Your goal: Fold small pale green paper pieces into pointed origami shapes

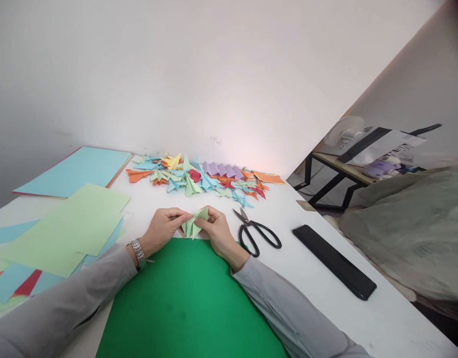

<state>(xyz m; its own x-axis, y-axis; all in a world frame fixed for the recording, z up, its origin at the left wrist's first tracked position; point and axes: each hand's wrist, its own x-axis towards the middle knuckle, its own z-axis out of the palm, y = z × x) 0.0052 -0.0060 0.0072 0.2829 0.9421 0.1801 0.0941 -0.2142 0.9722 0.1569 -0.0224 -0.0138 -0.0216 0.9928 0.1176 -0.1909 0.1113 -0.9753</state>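
Observation:
A light green folded paper piece (192,226) with pleats and pointed corners is held up between both hands, over the far edge of a green sheet (184,298). My left hand (165,229) pinches its left side with thumb and fingers. On the opposite side, my right hand (219,231) grips it, the thumb pressed on the front face. Black-handled scissors (254,230) lie to the right of my right hand, blades pointing away and slightly parted. Beyond my hands is a heap of folded paper shapes (191,185) in several colours.
Light green paper sheets (76,223) and blue scraps lie at the left. A blue sheet stack (80,169) rests against the wall. To the right lie a long black case (333,261) and an orange paper piece (269,177). A wooden-topped table (341,166) stands beyond the white table.

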